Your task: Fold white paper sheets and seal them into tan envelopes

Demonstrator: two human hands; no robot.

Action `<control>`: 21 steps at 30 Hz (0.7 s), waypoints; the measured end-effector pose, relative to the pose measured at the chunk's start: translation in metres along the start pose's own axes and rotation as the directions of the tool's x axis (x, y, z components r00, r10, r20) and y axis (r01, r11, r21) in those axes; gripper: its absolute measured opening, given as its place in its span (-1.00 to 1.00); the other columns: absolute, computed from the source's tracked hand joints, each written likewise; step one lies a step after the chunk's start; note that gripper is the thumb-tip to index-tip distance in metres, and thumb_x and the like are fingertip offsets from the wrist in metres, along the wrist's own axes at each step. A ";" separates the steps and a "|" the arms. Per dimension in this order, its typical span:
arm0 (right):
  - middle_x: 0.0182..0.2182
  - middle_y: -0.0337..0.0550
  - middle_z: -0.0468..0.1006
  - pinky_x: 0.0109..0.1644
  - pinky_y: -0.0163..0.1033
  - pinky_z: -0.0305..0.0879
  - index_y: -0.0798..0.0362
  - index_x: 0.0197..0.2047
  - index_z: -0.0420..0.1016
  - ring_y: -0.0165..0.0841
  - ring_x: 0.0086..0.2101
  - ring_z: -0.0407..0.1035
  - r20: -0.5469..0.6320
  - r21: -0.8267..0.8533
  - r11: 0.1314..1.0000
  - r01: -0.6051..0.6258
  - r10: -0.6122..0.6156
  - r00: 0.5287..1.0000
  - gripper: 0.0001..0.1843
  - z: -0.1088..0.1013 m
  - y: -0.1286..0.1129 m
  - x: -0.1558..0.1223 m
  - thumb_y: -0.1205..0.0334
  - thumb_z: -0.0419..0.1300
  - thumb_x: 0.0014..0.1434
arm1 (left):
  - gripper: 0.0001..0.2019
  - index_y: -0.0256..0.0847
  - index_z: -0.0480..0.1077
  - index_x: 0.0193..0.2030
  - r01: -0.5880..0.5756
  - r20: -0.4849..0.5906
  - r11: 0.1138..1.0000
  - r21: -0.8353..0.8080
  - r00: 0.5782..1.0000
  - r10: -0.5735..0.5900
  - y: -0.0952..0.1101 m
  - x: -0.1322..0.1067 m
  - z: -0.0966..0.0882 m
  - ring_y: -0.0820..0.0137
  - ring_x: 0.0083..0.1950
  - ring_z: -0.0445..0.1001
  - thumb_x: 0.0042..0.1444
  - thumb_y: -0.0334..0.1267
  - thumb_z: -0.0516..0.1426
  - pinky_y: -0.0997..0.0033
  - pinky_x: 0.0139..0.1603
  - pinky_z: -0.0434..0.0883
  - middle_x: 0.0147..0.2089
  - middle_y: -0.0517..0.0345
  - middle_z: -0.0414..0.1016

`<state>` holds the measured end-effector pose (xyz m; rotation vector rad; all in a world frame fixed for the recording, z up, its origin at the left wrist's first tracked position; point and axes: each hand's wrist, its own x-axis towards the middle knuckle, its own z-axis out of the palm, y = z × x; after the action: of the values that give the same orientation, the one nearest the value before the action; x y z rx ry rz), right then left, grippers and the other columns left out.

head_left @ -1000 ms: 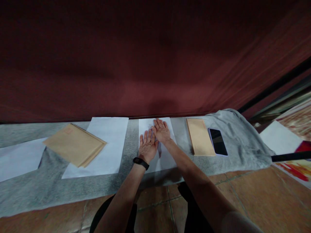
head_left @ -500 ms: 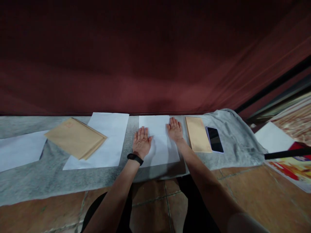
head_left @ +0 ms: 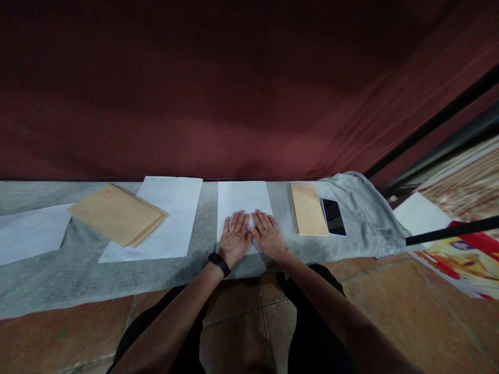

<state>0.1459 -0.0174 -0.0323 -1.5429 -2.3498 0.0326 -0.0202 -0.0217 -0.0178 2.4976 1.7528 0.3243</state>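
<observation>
A white sheet of paper (head_left: 242, 196) lies on the grey cloth in front of me, its near part covered by my hands. My left hand (head_left: 234, 236), with a black band on the wrist, rests flat on the paper's left side, fingers stretched out. Beside it my right hand (head_left: 267, 232) lies flat on the right side, fingers extended and pointing away from me. The two thumbs meet or nearly meet at the middle. Neither hand grips anything.
The grey cloth (head_left: 202, 267) covers a long narrow surface against a dark red curtain (head_left: 234, 140). Left lie brown envelopes (head_left: 117, 213) on white paper (head_left: 175, 208), and another white sheet (head_left: 31, 234). Right are brown envelopes (head_left: 310, 210), a phone (head_left: 333, 217) and a black bar (head_left: 452, 230).
Both hands have come closer together and nearer to me on the paper; the right hand has moved left from the paper's right edge. The view has shifted slightly.
</observation>
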 end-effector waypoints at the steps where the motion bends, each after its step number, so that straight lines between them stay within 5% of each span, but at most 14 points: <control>1: 0.47 0.07 0.14 0.50 0.07 -0.04 0.16 0.51 0.08 -0.17 0.44 0.02 -0.009 -0.017 1.000 -0.014 0.014 1.000 -0.38 -0.002 0.006 -0.003 0.07 -0.10 0.51 | -0.41 -0.29 0.09 0.52 0.018 -0.004 1.000 0.005 1.000 -0.018 -0.004 -0.002 -0.002 0.10 0.59 -0.03 0.43 -0.11 -0.12 -0.10 0.56 -0.04 0.57 -0.09 0.02; 7: 0.45 0.14 0.18 0.47 0.12 0.03 0.24 0.49 0.12 -0.07 0.41 0.11 -0.054 -0.074 0.990 -0.121 0.117 0.992 -0.35 -0.010 0.033 -0.015 0.02 -0.09 0.51 | -0.34 -0.38 0.04 0.53 0.103 -0.048 0.994 0.033 0.994 -0.101 -0.029 -0.014 -0.008 0.12 0.59 -0.04 0.44 0.01 -0.15 -0.05 0.56 -0.05 0.56 -0.19 0.03; 16: 0.44 0.25 0.17 0.45 0.12 0.08 0.35 0.47 0.14 -0.01 0.40 0.11 -0.082 -0.088 0.971 -0.220 0.214 0.974 -0.35 -0.019 0.038 -0.029 0.08 -0.06 0.49 | -0.35 -0.47 0.04 0.52 0.208 -0.142 0.978 0.017 0.969 -0.203 -0.053 -0.031 -0.015 0.03 0.58 -0.01 0.43 -0.07 -0.18 -0.12 0.55 -0.05 0.55 -0.27 0.05; 18: 0.45 0.28 0.12 0.46 0.15 0.06 0.37 0.47 0.11 0.01 0.41 0.08 -0.077 -0.070 0.970 -0.232 0.226 0.971 -0.34 -0.023 0.031 -0.031 0.09 -0.07 0.49 | -0.36 -0.47 0.03 0.52 0.172 -0.177 0.985 0.001 0.969 -0.169 -0.045 -0.034 -0.019 0.02 0.59 -0.03 0.44 -0.09 -0.18 -0.13 0.55 -0.05 0.56 -0.29 0.02; 21: 0.49 0.15 0.05 0.47 0.16 0.04 0.22 0.52 0.06 -0.05 0.44 0.01 -0.027 -0.001 0.993 -0.119 0.119 0.993 -0.36 -0.025 0.010 -0.035 0.11 -0.07 0.49 | -0.38 -0.40 0.04 0.53 -0.045 -0.139 0.999 -0.028 0.990 0.041 -0.022 -0.039 -0.023 0.09 0.59 -0.05 0.44 -0.11 -0.15 -0.06 0.56 0.00 0.57 -0.19 0.01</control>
<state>0.1739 -0.0483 -0.0198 -1.6725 -2.2359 0.0370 -0.0583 -0.0518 -0.0042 2.5504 1.7286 0.5354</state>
